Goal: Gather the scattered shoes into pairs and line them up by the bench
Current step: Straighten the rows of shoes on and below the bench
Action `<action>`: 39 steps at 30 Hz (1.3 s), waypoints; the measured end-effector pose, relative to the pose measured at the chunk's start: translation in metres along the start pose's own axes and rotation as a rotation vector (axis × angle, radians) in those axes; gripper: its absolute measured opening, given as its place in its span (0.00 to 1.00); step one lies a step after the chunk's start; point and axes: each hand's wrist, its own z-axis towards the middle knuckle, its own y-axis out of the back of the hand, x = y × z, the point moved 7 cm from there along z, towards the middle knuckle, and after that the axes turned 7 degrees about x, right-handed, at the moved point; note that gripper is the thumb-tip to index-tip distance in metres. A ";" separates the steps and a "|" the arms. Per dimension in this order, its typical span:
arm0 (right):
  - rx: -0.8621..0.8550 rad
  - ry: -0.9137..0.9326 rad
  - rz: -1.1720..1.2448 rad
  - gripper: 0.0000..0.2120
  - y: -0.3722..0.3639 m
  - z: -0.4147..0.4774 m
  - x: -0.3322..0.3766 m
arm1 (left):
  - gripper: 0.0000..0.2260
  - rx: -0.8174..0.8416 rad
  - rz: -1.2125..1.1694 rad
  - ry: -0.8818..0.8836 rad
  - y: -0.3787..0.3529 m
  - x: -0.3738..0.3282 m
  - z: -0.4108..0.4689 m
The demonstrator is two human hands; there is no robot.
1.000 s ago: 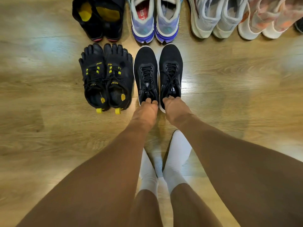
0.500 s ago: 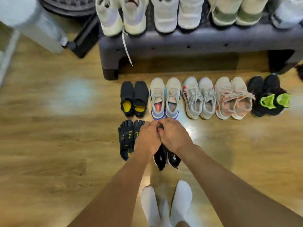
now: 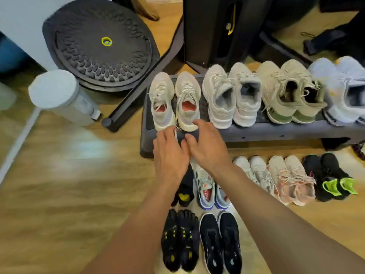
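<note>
Item, the task's shoes, all in pairs; cream knit sneakers [image 3: 187, 95] with coral insoles stand at the left end of the dark grey bench [image 3: 276, 133], heels at its front edge, long axes running straight away from us toward the back edge. They lie directly ahead of both hands. The right hand [image 3: 207, 149] is the nearer, its fingertips [image 3: 197, 123] at the heel of the right-side shoe, contact not clear to us; the left hand [image 3: 169, 155] hovers just short of the left-side heel. Both hands are empty, fingers loosely spread and gripping nothing. A loose white lace [image 3: 175, 133] hangs over the front edge between them; we judge the next move is on this pair or on that lace. Same bench, rightward: grey-white padded trainers [image 3: 231, 99]; beige mesh trainers [image 3: 284, 91] with olive heels; a white pair [image 3: 345, 91], blurred. On the wood floor [image 3: 59, 194] along the bench front: black slip-ons [image 3: 184, 194] with yellow insoles; blue-soled runners [image 3: 205, 186]; white lace-ups [image 3: 254, 171]; peach knit trainers [image 3: 292, 180]; black shoes with neon-green tongues [image 3: 333, 180]. In a nearer row: black toe shoes [image 3: 179, 240] with yellow trim; black mesh trainers [image 3: 221, 240], white-edged soles. Beyond, a round studded black disc [image 3: 98, 46].
</note>
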 end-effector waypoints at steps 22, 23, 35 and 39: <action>0.051 -0.361 -0.286 0.09 -0.075 0.165 0.015 | 0.20 0.614 0.408 -0.035 -0.044 0.070 0.182; 0.062 -0.361 -0.273 0.09 -0.072 0.164 0.012 | 0.20 0.619 0.410 -0.047 -0.045 0.070 0.181; 0.177 -0.225 -0.137 0.11 -0.061 0.167 -0.014 | 0.22 0.592 0.562 -0.048 -0.065 0.069 0.176; 0.268 -0.132 -0.094 0.09 -0.053 0.157 -0.014 | 0.21 0.500 0.590 -0.007 -0.053 0.060 0.175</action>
